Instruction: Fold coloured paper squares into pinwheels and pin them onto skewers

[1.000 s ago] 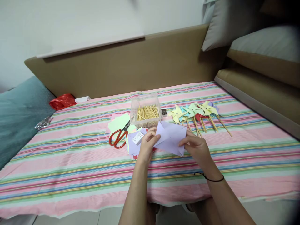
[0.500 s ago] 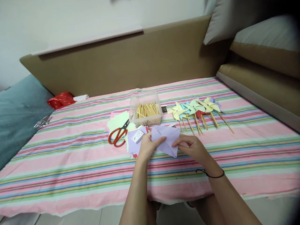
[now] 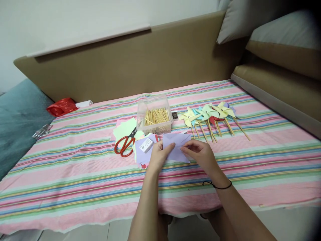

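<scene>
A lilac paper square (image 3: 177,144), folded on itself, is held between both my hands just above the striped cloth. My left hand (image 3: 160,154) pinches its left edge with thumb on top. My right hand (image 3: 200,154) grips its right side, fingers curled over the fold; a black band circles that wrist. Behind the paper stands a clear plastic box (image 3: 154,113) of wooden sticks. Left of my left hand lies a stack of coloured paper (image 3: 142,152) with a small white box (image 3: 146,145) on top, and red-handled scissors (image 3: 124,144).
Several finished paper pinwheels (image 3: 210,115) on sticks lie in a row at the right. A red bag (image 3: 61,106) and a teal blanket (image 3: 17,117) sit at the far left. A tan padded backboard (image 3: 130,63) rises behind, with cushions at the right.
The lilac paper has been folded smaller and lowered toward the cloth. Both hands have come closer together over it. The view has shifted slightly.
</scene>
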Demonstrator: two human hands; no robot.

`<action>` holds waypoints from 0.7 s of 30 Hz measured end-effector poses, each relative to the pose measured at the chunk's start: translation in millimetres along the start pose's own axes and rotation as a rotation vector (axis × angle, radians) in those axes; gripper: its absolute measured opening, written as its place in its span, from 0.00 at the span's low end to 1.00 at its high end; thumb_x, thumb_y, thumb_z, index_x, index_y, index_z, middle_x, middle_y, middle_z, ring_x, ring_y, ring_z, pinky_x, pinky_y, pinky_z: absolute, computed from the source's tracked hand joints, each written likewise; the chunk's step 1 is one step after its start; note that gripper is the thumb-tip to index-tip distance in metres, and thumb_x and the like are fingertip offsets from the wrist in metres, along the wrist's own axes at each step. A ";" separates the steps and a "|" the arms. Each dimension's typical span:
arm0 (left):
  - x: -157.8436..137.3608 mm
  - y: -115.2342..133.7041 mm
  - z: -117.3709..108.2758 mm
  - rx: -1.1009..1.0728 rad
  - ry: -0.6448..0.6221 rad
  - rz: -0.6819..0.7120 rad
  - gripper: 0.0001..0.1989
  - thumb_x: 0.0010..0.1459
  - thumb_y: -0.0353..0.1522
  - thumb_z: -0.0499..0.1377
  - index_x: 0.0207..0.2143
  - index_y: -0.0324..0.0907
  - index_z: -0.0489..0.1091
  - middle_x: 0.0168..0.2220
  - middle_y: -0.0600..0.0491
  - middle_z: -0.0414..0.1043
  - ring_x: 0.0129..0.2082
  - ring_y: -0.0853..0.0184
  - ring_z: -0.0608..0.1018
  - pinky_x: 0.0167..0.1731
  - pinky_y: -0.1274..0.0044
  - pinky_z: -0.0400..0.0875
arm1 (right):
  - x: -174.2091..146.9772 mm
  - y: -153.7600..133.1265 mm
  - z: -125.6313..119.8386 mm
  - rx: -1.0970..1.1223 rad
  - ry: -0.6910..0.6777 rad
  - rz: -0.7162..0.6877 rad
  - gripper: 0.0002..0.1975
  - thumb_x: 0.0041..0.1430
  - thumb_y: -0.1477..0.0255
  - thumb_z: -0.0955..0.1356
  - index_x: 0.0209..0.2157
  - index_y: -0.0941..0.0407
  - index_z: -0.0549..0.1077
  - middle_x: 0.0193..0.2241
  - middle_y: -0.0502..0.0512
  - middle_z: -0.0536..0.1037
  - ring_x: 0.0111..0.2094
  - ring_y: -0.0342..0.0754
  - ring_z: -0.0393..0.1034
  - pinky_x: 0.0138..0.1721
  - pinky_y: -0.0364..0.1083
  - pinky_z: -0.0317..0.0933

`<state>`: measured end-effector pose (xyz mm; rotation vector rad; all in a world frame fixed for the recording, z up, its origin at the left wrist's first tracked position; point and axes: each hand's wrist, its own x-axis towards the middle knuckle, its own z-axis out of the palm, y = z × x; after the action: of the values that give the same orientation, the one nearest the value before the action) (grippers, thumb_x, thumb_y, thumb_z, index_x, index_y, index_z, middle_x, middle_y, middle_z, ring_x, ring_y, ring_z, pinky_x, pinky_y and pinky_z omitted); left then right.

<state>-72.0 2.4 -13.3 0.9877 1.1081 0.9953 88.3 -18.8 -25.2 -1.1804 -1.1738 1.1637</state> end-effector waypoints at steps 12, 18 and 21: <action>-3.3 7.3 2.8 0.057 -0.003 0.054 0.15 0.45 0.41 0.66 0.26 0.38 0.72 0.22 0.56 0.69 0.21 0.73 0.67 0.21 0.81 0.59 | 1.9 2.9 1.3 -0.050 0.045 -0.009 0.11 0.45 0.65 0.75 0.25 0.56 0.73 0.21 0.50 0.70 0.24 0.44 0.64 0.23 0.43 0.57; -3.3 8.3 4.3 0.111 0.037 0.118 0.13 0.41 0.37 0.68 0.28 0.37 0.75 0.25 0.54 0.74 0.24 0.70 0.71 0.26 0.79 0.65 | 2.6 3.9 2.9 -0.062 0.062 -0.024 0.10 0.47 0.65 0.74 0.25 0.56 0.72 0.21 0.49 0.70 0.23 0.44 0.62 0.23 0.43 0.55; -1.6 6.5 3.7 0.130 0.061 0.135 0.12 0.41 0.36 0.68 0.26 0.37 0.74 0.23 0.55 0.72 0.22 0.72 0.69 0.23 0.80 0.64 | 2.2 2.9 3.5 -0.067 0.058 -0.027 0.10 0.48 0.65 0.73 0.25 0.56 0.73 0.21 0.50 0.70 0.24 0.44 0.63 0.23 0.43 0.56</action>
<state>-69.4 2.0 -6.1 1.1556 1.1810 1.0787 84.8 -16.3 -27.9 -1.2370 -1.1894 1.0704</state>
